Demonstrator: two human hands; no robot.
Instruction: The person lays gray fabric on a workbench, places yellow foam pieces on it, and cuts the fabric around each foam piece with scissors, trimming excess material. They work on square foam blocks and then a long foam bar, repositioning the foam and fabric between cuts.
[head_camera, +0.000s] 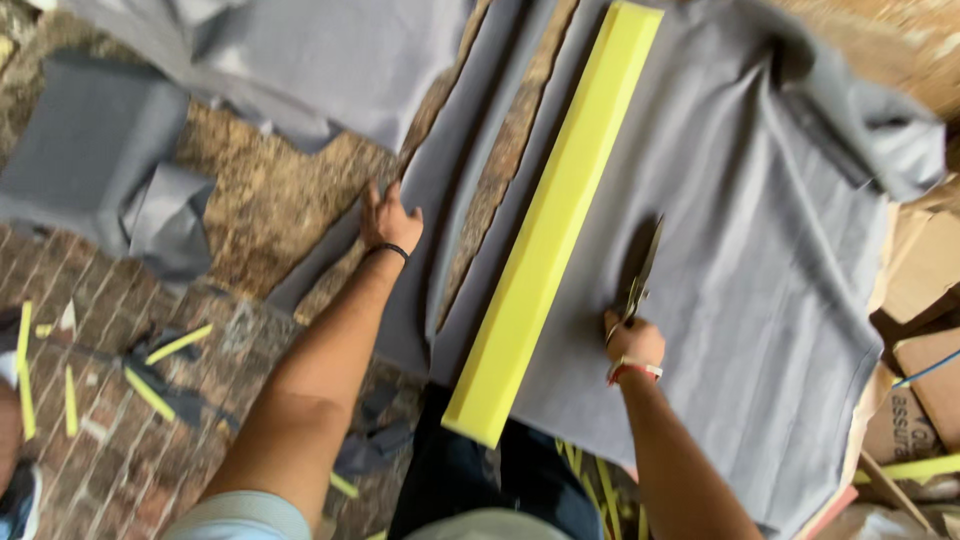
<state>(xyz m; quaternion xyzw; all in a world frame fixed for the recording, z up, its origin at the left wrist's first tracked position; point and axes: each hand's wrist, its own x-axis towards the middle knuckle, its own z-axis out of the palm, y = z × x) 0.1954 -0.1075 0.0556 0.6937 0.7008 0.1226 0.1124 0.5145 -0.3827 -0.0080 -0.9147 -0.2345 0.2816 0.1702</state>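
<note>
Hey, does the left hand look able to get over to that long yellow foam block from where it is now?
Probably yes. The left hand rests flat on a grey fabric strip beside the yellow foam block, with only flat cloth and floor between them.

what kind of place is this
Probably an upholstery or sewing workshop floor: grey fabric spread out, a long yellow foam strip on it, scissors in the right hand.

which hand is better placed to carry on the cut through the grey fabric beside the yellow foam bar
Right. The right hand already grips the scissors, blades pointing up the grey fabric beside the yellow foam bar. The left hand lies flat on a fabric strip across the bar, likely better for steadying.
</note>
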